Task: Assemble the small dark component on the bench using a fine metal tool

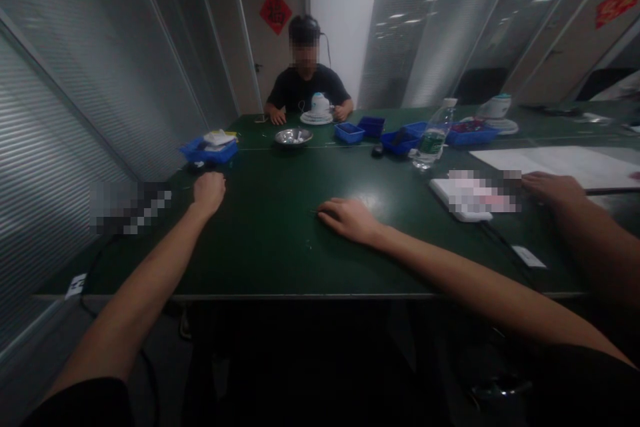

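My left hand (209,192) is stretched far out over the dark green table (270,260), curled into a fist just short of a blue tray (207,152) with white items in it. Whatever the fist holds is hidden. My right hand (350,219) lies flat on the table's middle, fingers together and pointing left, with nothing in it. A thin wire-like thing lies by its fingertips, too faint to name.
A person sits at the far end behind a small white fan (317,110). A metal bowl (293,137), several blue bins (400,142), a water bottle (433,137) and a second fan (495,110) stand across the back. Another person's hand (555,187) rests at right beside a white box (463,203).
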`<state>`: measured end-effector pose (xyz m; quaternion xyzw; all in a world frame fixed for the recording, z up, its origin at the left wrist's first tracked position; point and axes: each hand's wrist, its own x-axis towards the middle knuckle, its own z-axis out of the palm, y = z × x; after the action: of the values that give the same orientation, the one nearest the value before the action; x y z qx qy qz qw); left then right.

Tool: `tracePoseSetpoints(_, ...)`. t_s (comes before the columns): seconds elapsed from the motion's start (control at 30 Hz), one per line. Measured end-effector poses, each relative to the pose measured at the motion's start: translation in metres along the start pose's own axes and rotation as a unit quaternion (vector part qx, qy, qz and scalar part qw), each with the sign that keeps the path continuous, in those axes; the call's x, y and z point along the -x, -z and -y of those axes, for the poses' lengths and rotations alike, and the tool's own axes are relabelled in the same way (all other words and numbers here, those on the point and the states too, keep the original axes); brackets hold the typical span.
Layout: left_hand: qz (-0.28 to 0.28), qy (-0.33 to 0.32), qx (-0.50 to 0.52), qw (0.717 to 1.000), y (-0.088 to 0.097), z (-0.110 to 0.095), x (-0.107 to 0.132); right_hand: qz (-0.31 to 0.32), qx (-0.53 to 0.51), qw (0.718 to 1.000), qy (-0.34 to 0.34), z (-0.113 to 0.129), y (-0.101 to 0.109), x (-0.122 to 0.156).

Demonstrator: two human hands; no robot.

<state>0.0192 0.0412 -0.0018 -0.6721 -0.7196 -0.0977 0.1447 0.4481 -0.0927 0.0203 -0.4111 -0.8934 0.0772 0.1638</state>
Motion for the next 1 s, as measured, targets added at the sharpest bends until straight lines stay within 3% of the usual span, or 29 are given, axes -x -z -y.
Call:
tracePoseSetpoints(0.1,-0.007,-0.036,0.103,0.994,0.004,-0.005,0.000,0.003,-0.003,1.000,-0.002,0.001,0.001,0.001)
tracePoseSetpoints(0.2,0.013,-0.107,0.256,0.961,0.009,-0.022,0.005,-0.001,-0.004,1.000,-0.003,0.001,0.001,0.001)
tracePoseSetpoints(0.33,0.093,-0.195,0.379,0.900,0.022,-0.066,0.023,-0.012,-0.006,1.000,-0.001,0.000,-0.002,0.001)
tracePoseSetpoints(0.47,0.150,-0.295,0.427,0.841,0.035,-0.108,0.043,-0.021,-0.002,1.000,-0.004,-0.001,-0.003,0.001)
tracePoseSetpoints(0.53,0.153,-0.316,0.420,0.837,0.040,-0.116,0.048,-0.023,0.001,1.000,-0.005,-0.001,-0.003,0.001)
tracePoseSetpoints(0.6,0.143,-0.306,0.391,0.856,0.045,-0.113,0.051,-0.024,-0.001,1.000,-0.002,-0.001,-0.002,0.001)
tracePoseSetpoints(0.7,0.097,-0.264,0.309,0.909,0.055,-0.082,0.052,-0.020,-0.008,1.000,0.003,-0.002,-0.003,0.002)
tracePoseSetpoints(0.77,0.042,-0.221,0.244,0.943,0.062,-0.042,0.054,-0.016,-0.012,1.000,0.004,-0.003,-0.004,0.001)
tracePoseSetpoints(0.9,-0.045,-0.071,0.097,0.992,0.072,0.074,0.067,-0.017,-0.010,1.000,0.004,-0.005,-0.007,0.000)
tracePoseSetpoints(0.97,-0.043,0.090,0.001,0.995,0.069,0.134,0.077,-0.019,-0.003,1.000,0.002,-0.004,-0.008,0.000)
tracePoseSetpoints(1.0,-0.009,0.157,-0.025,0.987,0.065,0.160,0.083,-0.018,0.000,1.000,0.001,-0.004,-0.008,0.000)
